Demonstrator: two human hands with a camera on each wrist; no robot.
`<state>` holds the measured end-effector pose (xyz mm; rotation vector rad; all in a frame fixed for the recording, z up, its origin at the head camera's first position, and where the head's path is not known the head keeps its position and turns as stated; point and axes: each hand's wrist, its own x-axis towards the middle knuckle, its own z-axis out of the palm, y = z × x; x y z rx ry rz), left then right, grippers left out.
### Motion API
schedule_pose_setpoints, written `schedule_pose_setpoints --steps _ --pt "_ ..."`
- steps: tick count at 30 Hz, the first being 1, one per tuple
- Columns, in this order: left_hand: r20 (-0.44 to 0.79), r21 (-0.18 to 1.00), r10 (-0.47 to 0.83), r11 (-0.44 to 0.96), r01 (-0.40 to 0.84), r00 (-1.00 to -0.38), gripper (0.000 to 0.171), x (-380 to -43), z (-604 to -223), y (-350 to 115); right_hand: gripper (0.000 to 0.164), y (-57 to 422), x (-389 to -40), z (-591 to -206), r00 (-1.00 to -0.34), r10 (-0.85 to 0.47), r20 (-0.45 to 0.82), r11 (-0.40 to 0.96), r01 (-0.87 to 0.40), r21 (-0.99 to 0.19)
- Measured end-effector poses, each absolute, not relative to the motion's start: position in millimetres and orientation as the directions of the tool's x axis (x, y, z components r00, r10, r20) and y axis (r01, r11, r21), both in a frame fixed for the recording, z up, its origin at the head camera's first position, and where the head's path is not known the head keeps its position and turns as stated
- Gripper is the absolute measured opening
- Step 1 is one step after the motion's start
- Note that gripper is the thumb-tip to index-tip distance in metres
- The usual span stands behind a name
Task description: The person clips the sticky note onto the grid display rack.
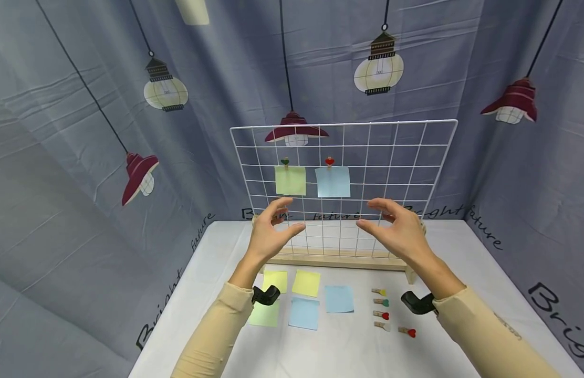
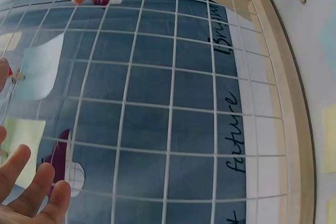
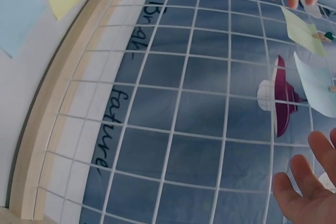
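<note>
Both hands are raised before a white wire grid, palms facing each other, with nothing held. My left hand has its thumb and fingers spread apart in a loose curve, below a green sticky note. On the other side, my right hand takes the same shape, lower and to the right of a blue sticky note. A green heart clip pins the green note to the grid, and a red heart clip pins the blue one. In the left wrist view, the left fingers show at lower left.
The grid stands in a wooden base on a white table. Loose yellow notes, blue notes and a green note lie in front. Several small clips lie at right. A printed curtain hangs behind.
</note>
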<state>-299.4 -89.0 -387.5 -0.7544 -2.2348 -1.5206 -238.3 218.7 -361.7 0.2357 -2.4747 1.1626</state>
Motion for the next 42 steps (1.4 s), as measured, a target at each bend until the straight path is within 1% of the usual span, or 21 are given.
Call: schedule_pose_setpoints --steps 6,13,17,26,30,38,42 --pt "0.550 0.752 0.235 0.277 0.598 -0.801 0.058 -300.7 -393.2 -99.3 0.055 226.0 -239.0 -370.3 -0.887 0.015 0.462 0.639 -0.347 -0.687" --pt "0.510 0.770 0.261 0.287 0.571 -0.819 0.064 -300.0 -396.1 -109.4 0.060 235.2 -233.6 -373.1 -0.885 0.014 0.465 0.627 -0.354 -0.694" --pt "0.493 0.771 0.266 0.308 0.557 -0.829 0.065 -299.9 -401.7 -115.9 0.062 238.7 -231.9 -378.0 -0.877 0.019 0.480 0.643 -0.357 -0.678" --pt "0.454 0.798 0.250 0.312 0.515 -0.855 0.071 -293.0 -416.8 -125.2 0.062 241.5 -230.3 -392.9 -0.870 0.012 0.494 0.647 -0.370 -0.667" --pt "0.450 0.800 0.246 0.316 0.510 -0.859 0.070 -291.7 -423.0 -128.2 0.062 243.4 -227.7 -396.3 -0.873 0.014 0.488 0.647 -0.364 -0.670" --pt "0.444 0.800 0.256 0.318 0.509 -0.859 0.069 -290.3 -429.6 -136.7 0.066 250.9 -222.2 -400.9 -0.902 0.026 0.431 0.647 -0.314 -0.695" --pt "0.442 0.804 0.235 0.324 0.499 -0.866 0.068 -289.2 -430.5 -143.3 0.067 255.3 -221.6 -403.2 -0.912 0.028 0.409 0.640 -0.299 -0.708"
